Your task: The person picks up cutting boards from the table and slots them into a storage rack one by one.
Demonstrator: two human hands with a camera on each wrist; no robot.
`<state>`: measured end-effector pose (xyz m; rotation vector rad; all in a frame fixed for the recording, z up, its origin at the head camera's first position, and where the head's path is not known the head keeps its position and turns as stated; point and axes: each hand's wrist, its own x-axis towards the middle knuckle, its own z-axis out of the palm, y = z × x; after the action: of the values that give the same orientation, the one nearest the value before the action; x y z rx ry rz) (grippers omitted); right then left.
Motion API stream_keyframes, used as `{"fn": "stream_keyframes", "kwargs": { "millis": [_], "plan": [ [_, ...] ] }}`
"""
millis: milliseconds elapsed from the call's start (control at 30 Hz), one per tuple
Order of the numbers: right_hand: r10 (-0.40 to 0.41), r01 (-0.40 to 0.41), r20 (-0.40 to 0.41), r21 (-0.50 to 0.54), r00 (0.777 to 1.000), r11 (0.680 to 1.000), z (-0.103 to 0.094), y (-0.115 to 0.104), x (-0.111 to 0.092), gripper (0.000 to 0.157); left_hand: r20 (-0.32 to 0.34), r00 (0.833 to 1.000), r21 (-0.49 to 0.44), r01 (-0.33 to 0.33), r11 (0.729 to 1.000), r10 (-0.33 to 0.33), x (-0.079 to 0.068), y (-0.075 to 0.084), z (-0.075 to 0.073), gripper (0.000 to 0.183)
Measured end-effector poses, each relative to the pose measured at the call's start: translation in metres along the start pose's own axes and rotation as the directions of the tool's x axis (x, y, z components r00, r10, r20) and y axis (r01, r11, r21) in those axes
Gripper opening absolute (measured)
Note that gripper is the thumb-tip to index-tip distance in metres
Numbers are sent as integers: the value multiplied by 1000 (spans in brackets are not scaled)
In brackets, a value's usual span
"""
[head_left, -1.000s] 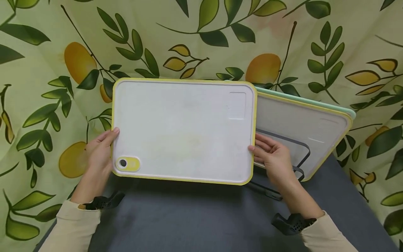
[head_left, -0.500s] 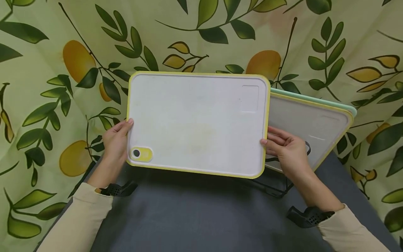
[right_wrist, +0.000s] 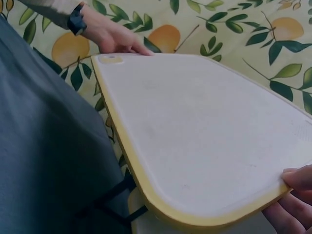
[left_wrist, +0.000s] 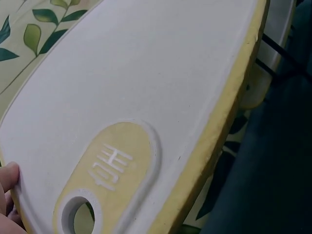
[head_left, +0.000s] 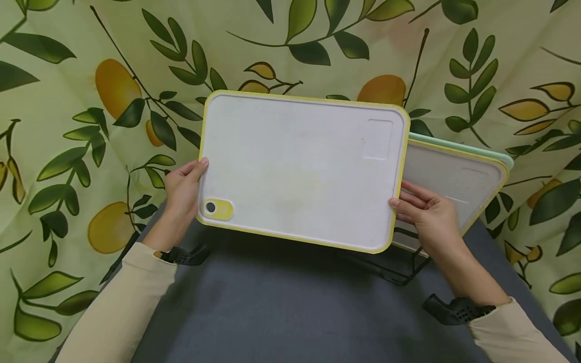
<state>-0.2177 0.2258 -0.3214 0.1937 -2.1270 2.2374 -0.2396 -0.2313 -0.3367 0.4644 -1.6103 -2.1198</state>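
A white cutting board with a yellow rim is held up in front of me, its right side a little lower than its left. My left hand grips the left edge, thumb on the face and fingers behind. At the opposite edge my right hand pinches the board between thumb and fingers. A yellow inset with a round hole marks the lower left corner. In the right wrist view the thumb presses on the white face. The board overlaps part of the rack behind it.
Behind on the right, another yellow-rimmed board and a mint-green-edged board lean in a black wire rack. A dark grey cloth covers the table. Leaf-and-fruit-patterned fabric hangs at the back and sides.
Both hands have carried the cutting board to the right and slightly upward, and it tilts more, right side down. It hides more of the rack and the leaning boards' left part.
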Motion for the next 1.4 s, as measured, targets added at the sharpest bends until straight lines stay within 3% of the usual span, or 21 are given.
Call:
{"fn": "stream_keyframes", "kwargs": {
  "millis": [133,300,500,600,800,1033,1400],
  "plan": [
    [-21,21,-5,0,1000,1000,-8,-1,1,77,46,999,38,-18,999,16,1,3,8,39],
    [-17,16,-24,-16,1000,1000,-17,-1,2,76,133,991,150,-29,988,9,1,7,13,48],
    [-44,44,-40,13,998,999,-30,-3,0,74,188,981,268,-92,959,41,2,13,23,49],
    [-54,56,-45,33,998,998,-35,-4,-1,66,215,975,302,-123,945,59,3,16,28,47],
    [-97,101,-51,75,994,992,-45,-11,-1,45,262,962,321,-164,933,79,3,23,40,45],
    [-108,115,-71,112,992,987,-56,-20,-3,44,305,946,305,-203,931,106,4,33,55,44],
    [-140,157,-113,161,984,974,-72,-30,-3,43,343,934,299,-208,931,98,6,39,79,41]
  ]
}}
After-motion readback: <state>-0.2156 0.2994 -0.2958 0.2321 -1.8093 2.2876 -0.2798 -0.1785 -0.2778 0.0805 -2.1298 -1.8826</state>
